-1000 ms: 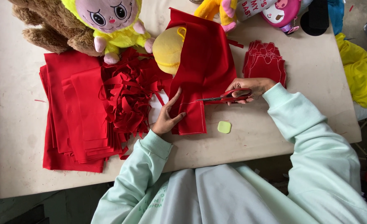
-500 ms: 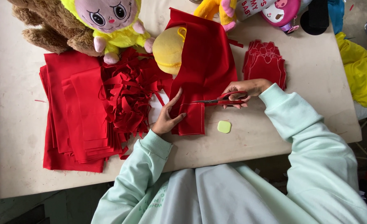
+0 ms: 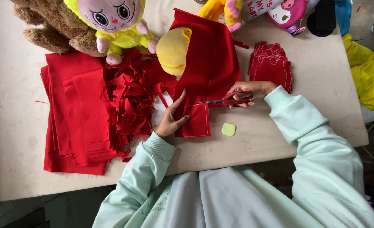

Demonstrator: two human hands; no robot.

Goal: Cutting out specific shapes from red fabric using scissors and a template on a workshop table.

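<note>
pressing flat on the red cloth (image 3: 208, 71), the left hand (image 3: 173, 119) keeps it from sliding; its grip is spread open, fingers lying on top and holding nothing. the right hand (image 3: 251, 90) has its grip closed through the loops of the red scissors (image 3: 225, 100), and the blades point left into the cloth's edge, so the cut goes beside the flat hand. the cloth lies in the middle of the table (image 3: 280, 139), with its top draped over a yellow ball shape (image 3: 172, 50). cut red strips (image 3: 132, 97) are piled just left, near folded red sheets (image 3: 77, 114). a small green square (image 3: 228, 129) sits below the scissors.
</note>
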